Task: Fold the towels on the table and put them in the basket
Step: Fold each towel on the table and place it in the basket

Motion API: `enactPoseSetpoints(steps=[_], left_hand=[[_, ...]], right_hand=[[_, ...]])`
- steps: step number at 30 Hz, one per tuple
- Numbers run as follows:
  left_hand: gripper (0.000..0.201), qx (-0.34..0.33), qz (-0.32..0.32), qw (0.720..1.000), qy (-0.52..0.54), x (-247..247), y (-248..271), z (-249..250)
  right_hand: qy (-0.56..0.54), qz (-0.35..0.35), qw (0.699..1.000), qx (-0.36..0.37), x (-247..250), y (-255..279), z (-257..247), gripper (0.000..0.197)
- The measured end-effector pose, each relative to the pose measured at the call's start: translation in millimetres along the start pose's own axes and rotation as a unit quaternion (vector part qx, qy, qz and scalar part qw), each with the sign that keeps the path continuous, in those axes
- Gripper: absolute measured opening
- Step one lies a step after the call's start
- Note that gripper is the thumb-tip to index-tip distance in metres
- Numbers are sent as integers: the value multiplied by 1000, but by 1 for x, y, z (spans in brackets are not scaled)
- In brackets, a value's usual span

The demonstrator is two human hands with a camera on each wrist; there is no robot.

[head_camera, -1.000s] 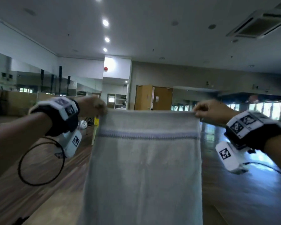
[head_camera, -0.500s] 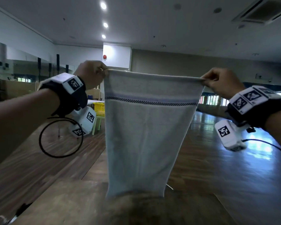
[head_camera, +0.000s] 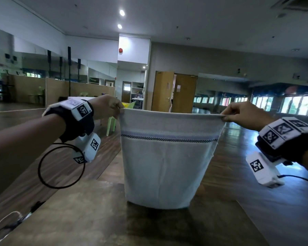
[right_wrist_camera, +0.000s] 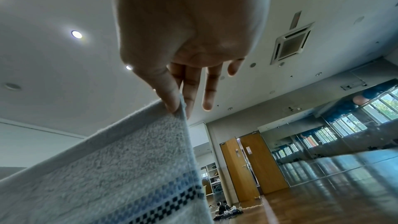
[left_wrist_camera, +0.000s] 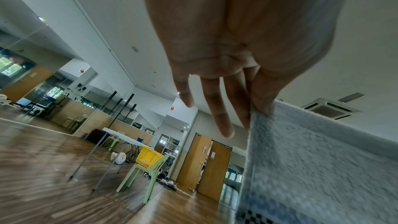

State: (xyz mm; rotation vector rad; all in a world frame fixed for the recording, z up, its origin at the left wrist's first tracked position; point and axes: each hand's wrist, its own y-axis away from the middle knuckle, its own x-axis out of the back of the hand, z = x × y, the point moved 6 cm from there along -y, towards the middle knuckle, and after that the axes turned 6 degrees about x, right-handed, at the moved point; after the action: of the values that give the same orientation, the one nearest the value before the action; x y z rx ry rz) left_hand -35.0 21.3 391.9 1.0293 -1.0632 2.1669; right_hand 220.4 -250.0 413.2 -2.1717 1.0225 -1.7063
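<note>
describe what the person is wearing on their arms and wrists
Both forearms are bare, with no sleeves in view. Each wrist carries a black strap topped with white blocks printed with black square markers, left wrist and right wrist. Below each wrist hangs a white camera box with the same kind of markers, left, right. A thin black cable loops below the left box; another trails from the right.

both hands (head_camera: 107, 107) raised, fingertips pinching

Dark brown wooden bench (head_camera: 96, 219) filling the lower head view, pale towel (head_camera: 165, 167) with its lower edge at or just above the top near 12 o'clock, contact unclear, thin white cable (head_camera: 2, 222) at the 9 o'clock edge
</note>
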Motion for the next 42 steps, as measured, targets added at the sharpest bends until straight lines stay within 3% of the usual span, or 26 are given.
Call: enactPoseSetpoints(steps=[5,9,12,16,20,21,23,26,33,39,42], left_hand=[[17,4,-23,1000,3,-15,-8,-11],[14,18,-49,999,-17,-50,-5,-32],[12,26,-90,993,-72,-107,13,-61],[15,62,-216,968,-108,-207,64,-111],[19,90,-282,947,-127,-285,102,-155],[19,96,-286,945,-127,-299,106,-164],[18,102,-284,944,-130,-323,108,-176],[15,115,-251,952,-129,-348,100,-189],[17,117,-201,965,-117,-384,62,-208],[14,95,-231,962,-108,-400,27,-210],[11,73,-285,950,-102,-414,22,-208]], right_hand=[[-14,1,1000,-22,-18,-1,16,18],[-17,-38,998,-50,-57,7,39,18],[-59,-104,990,-73,-110,32,61,19],[-71,-199,971,-114,-204,89,110,20],[-75,-250,952,-161,-286,139,160,15],[-73,-257,949,-170,-304,148,173,4],[-68,-257,946,-185,-332,158,201,24],[-56,-258,945,-191,-360,159,224,20],[8,-243,945,-218,-380,132,215,9],[31,-279,938,-201,-407,107,237,17],[47,-300,933,-194,-420,105,239,5]])
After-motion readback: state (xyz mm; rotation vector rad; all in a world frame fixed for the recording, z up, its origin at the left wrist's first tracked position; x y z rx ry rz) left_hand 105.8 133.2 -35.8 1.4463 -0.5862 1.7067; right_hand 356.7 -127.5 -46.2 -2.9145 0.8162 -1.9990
